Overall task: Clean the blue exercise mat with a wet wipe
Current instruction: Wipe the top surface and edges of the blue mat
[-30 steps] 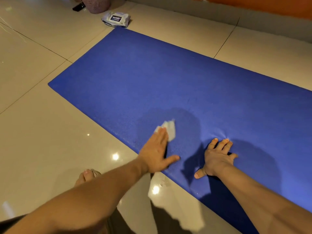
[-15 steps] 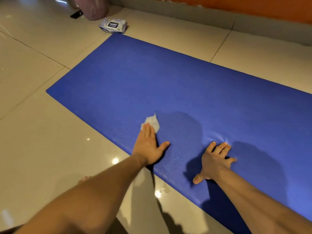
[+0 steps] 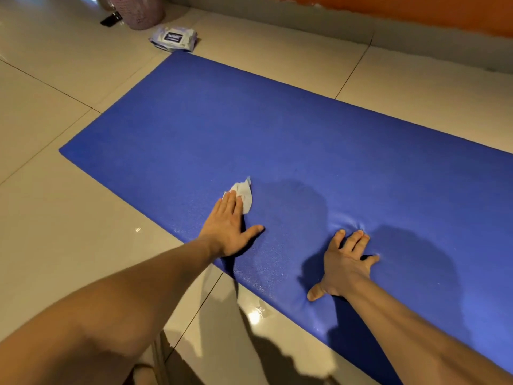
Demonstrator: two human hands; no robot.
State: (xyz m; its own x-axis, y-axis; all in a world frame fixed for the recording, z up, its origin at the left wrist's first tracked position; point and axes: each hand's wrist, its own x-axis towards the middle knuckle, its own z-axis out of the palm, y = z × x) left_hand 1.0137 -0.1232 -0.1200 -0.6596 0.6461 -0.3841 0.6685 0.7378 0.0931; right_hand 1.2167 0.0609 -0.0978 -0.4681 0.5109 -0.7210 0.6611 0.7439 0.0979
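Nearest: right grip (image 3: 344,265) flat, fingers spread, holding nothing, bracing blue mat (image 3: 277,129), which puckers just ahead of its fingertips; left grip (image 3: 227,226) to its left, flat w/ straight fingers, pressing wet wipe (image 3: 244,196) onto mat near the edge, wipe poking out past the fingertips. Risk (est.): wipe only pinned, not pinched, so a fast stroke could bunch it or leave it behind; mat may creep on glossy floor (image 3: 55,218) if bracing eases. Far ahead of left grip, just off mat corner: wipe pack (image 3: 174,38).
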